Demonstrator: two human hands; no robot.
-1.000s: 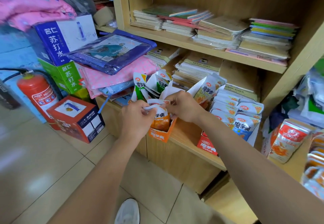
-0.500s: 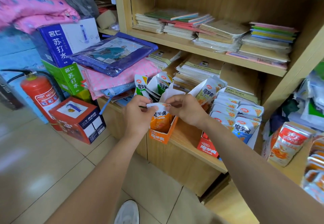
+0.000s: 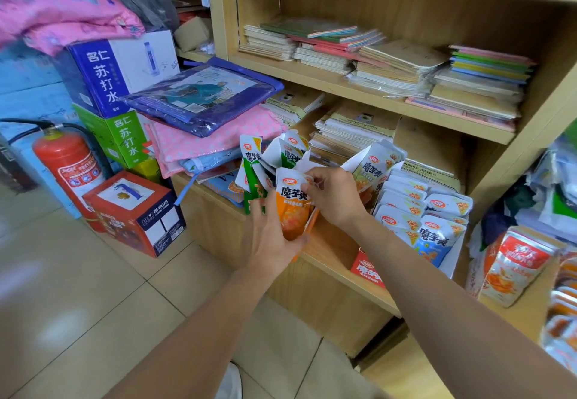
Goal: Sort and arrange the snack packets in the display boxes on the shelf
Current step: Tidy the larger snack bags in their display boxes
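- Orange packet (image 3: 292, 208) stands upright in the mouth of the orange box (image 3: 313, 222), at the front edge of the lower shelf (image 3: 337, 277).
- On my feed the right hand (image 3: 332, 197) pinches the packet's white top corner between thumb and fingertips.
- I see the left hand (image 3: 274, 239) lying against the lower front of the same packet, with its fingers spread and mostly straight and no curl round it.
- Green packets (image 3: 251, 164) fan out loosely just behind and to the left of the orange one, some of them touching it.
- Further right on the same shelf sits a red box (image 3: 367, 269), apart from the orange box.
- That red box holds an overlapping row of blue packets (image 3: 434, 236) with white tops.
- At the back of the row a tall packet (image 3: 371, 170) stands just beside the right hand.
- Stacks of notebooks (image 3: 390, 64) fill the upper shelf, and more lie behind the boxes.
- Left of the shelf, a fire extinguisher (image 3: 67, 164) stands on the tiled floor beside a red carton (image 3: 134, 208).
- Behind them, a blue carton (image 3: 118, 70) rests on a green carton (image 3: 125, 139).
- At the far right I can make out a red-and-white pouch (image 3: 512, 264) standing on a lower ledge.
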